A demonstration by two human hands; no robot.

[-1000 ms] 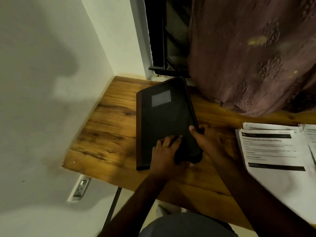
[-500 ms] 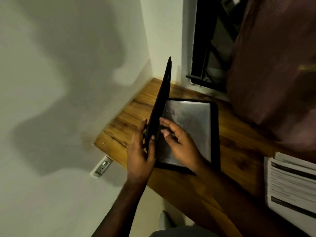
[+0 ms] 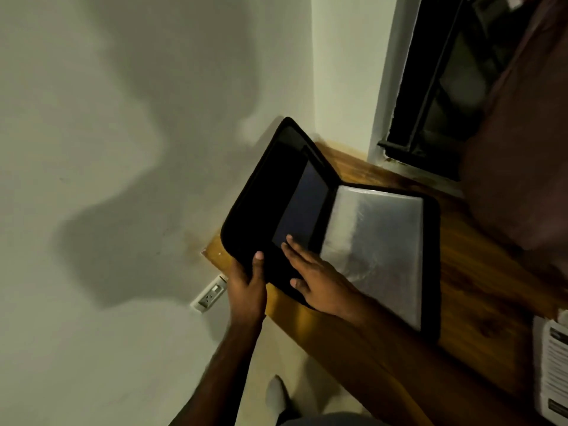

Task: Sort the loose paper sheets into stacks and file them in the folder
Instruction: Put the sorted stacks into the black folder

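A: We've got the black zip-edged folder [image 3: 353, 216] lying open mid-frame on the brown wooden worktop [image 3: 479, 290], clear plastic sleeve showing.

B: Our left hand [image 3: 246, 290] grips the raised cover's lower edge, thumb on top. Our right hand [image 3: 319, 281] lies flat, fingers straight, holding nothing.

A: Printed white paper sheets [image 3: 553, 367] sit lower right.
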